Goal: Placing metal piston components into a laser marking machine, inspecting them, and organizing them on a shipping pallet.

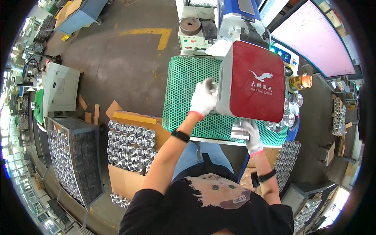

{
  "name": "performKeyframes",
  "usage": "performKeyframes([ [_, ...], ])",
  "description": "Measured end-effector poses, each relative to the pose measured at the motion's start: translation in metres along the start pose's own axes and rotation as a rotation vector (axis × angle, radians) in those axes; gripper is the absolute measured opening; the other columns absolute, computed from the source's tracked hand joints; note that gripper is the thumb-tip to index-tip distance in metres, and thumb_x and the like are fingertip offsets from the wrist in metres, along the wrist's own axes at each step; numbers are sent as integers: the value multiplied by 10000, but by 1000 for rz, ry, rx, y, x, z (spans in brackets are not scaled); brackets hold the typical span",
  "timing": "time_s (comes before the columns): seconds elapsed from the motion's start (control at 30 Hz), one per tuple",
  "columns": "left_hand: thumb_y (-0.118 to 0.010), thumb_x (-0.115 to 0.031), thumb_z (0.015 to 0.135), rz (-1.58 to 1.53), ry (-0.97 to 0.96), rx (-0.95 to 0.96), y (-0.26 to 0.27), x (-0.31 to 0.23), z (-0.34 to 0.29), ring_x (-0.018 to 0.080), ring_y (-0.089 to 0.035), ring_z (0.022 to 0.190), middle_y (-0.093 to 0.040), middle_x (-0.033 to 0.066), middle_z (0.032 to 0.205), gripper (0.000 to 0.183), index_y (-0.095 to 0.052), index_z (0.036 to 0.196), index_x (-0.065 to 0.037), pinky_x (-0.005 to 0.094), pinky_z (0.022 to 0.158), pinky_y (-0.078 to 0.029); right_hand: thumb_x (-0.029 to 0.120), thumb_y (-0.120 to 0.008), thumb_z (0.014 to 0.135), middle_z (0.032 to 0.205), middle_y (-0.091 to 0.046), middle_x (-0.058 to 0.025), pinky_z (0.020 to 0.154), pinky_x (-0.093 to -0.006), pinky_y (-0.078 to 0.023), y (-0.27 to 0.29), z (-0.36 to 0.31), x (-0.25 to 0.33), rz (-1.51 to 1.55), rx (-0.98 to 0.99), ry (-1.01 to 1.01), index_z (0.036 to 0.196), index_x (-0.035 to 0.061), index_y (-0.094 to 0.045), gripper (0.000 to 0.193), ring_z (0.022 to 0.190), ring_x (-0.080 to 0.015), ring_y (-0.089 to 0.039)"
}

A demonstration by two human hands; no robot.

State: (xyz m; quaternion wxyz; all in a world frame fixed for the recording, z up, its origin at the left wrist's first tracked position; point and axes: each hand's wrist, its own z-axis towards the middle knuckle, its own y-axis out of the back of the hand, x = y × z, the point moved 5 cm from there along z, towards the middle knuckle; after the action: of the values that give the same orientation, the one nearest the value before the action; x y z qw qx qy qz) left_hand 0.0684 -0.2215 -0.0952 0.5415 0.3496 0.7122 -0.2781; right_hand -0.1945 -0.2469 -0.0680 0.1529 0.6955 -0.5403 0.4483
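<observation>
At the far left a wire-sided rack [74, 156] stands full of shiny metal cylinders, and just right of it an open brown cardboard box [125, 178] carries neat rows of the same round metal parts [131, 145], with loose cardboard flaps lying on the floor behind. A yellow painted line [150, 32] marks a corner on the concrete floor farther off. On the bench, a green perforated mat [184, 94] covers the work surface. The gloved left hand [203, 100] is raised above the mat with its fingers closed round a small metal part [211, 85], held up against the left flank of the marking head. That head shows as a red panel [256, 82] in a grey casing, with a white bird emblem and white lettering on the red. Below its near edge, the gloved right hand [250, 135] is curled round a silvery block-shaped piece [239, 131] at the mat's near rim. Judging by this, each part should be seated squarely and steadily under the head, fingers clear of the underside. Further right lie more finished parts [288, 117], an amber lamp [300, 81] and a slanted pale monitor [313, 37].
</observation>
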Motion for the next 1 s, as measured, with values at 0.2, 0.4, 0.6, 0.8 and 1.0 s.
performKeyframes([
  [0.2,-861,-242,651,-39,117,-172,77,5,-111,230,-594,1075,-576,182,1146,856,-417,1292,112,325,889,-502,258,-675,850,1238,-553,-143,935,-389,-457,-10,128,-25,-1278,97,752,1270,46,-517,496,1120,-278,-548],
  [0.4,-825,-78,692,-274,443,-328,177,120,-253,232,-635,939,-566,148,1108,759,-395,1307,33,347,751,-574,233,-761,714,1111,-572,-172,870,-399,-474,-128,97,43,-709,231,470,1217,67,-542,573,1007,-282,-581],
  [0.6,-704,44,712,-323,582,-557,197,115,-320,238,-656,917,-620,135,1090,664,-435,1318,4,364,792,-564,214,-772,617,1056,-532,-149,853,-414,-472,-118,116,35,-1167,97,779,1191,69,-543,635,964,-311,-541],
  [0.8,-730,38,701,-376,540,-535,193,105,-339,215,-655,894,-615,139,1074,691,-430,1323,16,342,791,-564,286,-668,823,1212,-504,-184,945,-431,-428,-137,103,40,-1748,176,1062,1306,85,-469,560,1119,-320,-511],
  [1.0,-815,-31,665,-228,388,-418,175,56,-313,233,-631,941,-557,160,1100,964,-222,1417,76,348,802,-555,283,-624,869,921,-597,-88,794,-412,-482,-138,106,31,-1504,18,845,1287,100,-461,484,869,-226,-596],
])
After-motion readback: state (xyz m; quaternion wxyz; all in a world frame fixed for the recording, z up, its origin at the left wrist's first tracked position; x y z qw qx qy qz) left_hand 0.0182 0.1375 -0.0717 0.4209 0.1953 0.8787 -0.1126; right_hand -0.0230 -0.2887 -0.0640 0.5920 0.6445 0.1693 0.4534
